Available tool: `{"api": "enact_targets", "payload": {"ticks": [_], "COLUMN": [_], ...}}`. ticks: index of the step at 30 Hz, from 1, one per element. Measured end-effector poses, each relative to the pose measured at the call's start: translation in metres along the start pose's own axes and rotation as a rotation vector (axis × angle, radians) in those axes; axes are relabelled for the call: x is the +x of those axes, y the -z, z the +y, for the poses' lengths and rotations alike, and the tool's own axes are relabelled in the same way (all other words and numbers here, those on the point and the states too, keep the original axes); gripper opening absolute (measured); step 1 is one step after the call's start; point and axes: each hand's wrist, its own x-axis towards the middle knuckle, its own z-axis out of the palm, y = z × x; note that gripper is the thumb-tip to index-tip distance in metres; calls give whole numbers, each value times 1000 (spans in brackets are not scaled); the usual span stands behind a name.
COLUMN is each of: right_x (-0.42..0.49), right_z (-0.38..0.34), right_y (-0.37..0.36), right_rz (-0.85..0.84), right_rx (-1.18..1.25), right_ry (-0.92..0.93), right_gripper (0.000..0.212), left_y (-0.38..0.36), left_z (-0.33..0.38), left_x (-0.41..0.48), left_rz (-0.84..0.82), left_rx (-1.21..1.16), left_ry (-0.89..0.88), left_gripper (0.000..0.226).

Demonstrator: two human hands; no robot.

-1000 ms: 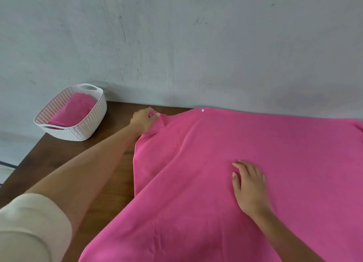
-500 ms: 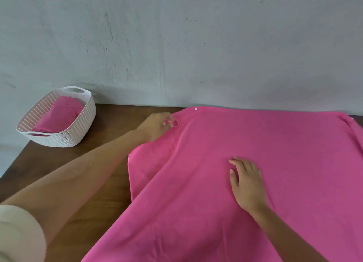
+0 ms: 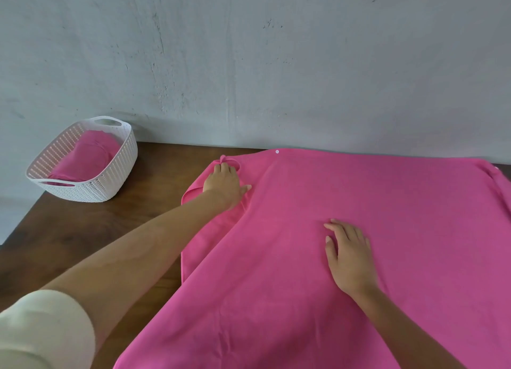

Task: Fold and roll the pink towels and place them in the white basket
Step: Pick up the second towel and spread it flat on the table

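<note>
Evidently the one real change was at the far left corner of the spread towel (image 3: 387, 202), but taking the frame from its left side first: the white basket (image 3: 116, 180) stood at the upper left on the dark wooden table (image 3: 83, 230). It was a plastic tub with slotted, woven-look walls and cut-out handles. One rolled pink towel (image 3: 88, 155) already lay in it as a soft, plump cylinder.

Just right of centre-left, the left hand (image 3: 224, 183) had stopped pinching the towel's corner as it did a second earlier. It now lay palm down on that corner, fingers fairly flat and thumb stretched to the right. Its fingertips reached the small cloth loop (image 3: 231, 162) sewn there. The corner had been drawn inward and set down, leaving a narrow turned-over flap along the towel's left edge.

This looked like tidying the edge before the first fold, so the second towel was still at an early stage: spread out, not yet folded or rolled.

Across the middle and right of the frame the towel covered most of the table. It was thin, matte and limp, with shallow creases, and a tiny white stud (image 3: 277, 152) showed at its far edge. At lower centre-right the right hand (image 3: 351, 260) had stayed where it was. It lay flat with fingers loosely spread, pressing the cloth to anchor it.
</note>
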Motion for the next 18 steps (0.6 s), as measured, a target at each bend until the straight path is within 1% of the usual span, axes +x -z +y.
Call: {"api": "enact_targets", "payload": {"ticks": [2,6,7,10,14,16,18], "right_x": [0,0,0,0,0,0,0], "right_z": [0,0,0,0,1,1,1], "right_y": [0,0,0,0,1,2,2], "right_rz": [0,-3,-3,-5,-20,-21,-19], "right_rx": [4,5,7,7,10,12,14], "right_ry": [-2,-5,-6,-4,-11,-10,-12], "right_gripper": [30,30,30,29,30,30,30], "left_y": [3,-3,-5,-9,-15,-20,-25], "left_z": [5,18,20,16,-21,-47,-70], "left_x": [4,7,5,2,10,17,25], "left_rz": [-13,34,39,21,51,73,114], "left_rx": [-16,-107,-129,-138,-134,-140,-138], "left_ry": [-36,-128,-122,-33,19,-19,-96], "left_gripper": [76,61,60,60,53,51,47]}}
